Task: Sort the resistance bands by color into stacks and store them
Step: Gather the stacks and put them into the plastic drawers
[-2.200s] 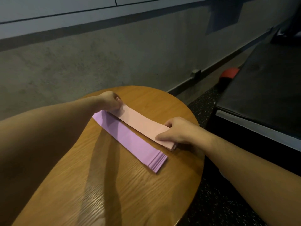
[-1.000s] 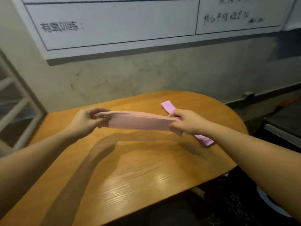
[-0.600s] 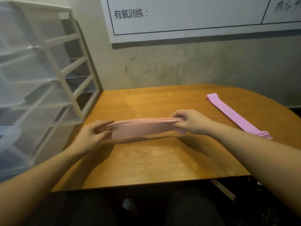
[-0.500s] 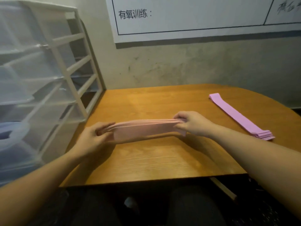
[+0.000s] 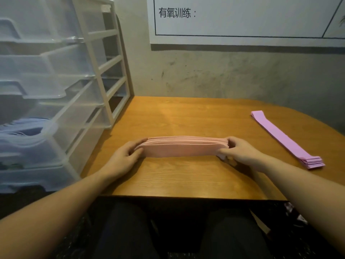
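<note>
A stack of pale pink resistance bands [image 5: 182,147] hangs just above the wooden table [image 5: 186,118], stretched left to right and turned partly on edge. My left hand [image 5: 124,157] grips its left end with thumb in front and fingers behind. My right hand [image 5: 240,153] pinches its right end. A stack of purple bands [image 5: 285,140] lies flat on the table's right side, running diagonally, apart from both hands.
A clear plastic drawer unit [image 5: 56,86] with a white frame stands at the table's left. A lower drawer [image 5: 26,139] holds blue bands. A grey wall with a whiteboard [image 5: 242,19] is behind. My dark trousers [image 5: 168,230] show below the table's near edge.
Both hands lifted the pink stack off the table beside the purple stack and carried it left, toward the drawer unit. The purple stack stayed in place.
</note>
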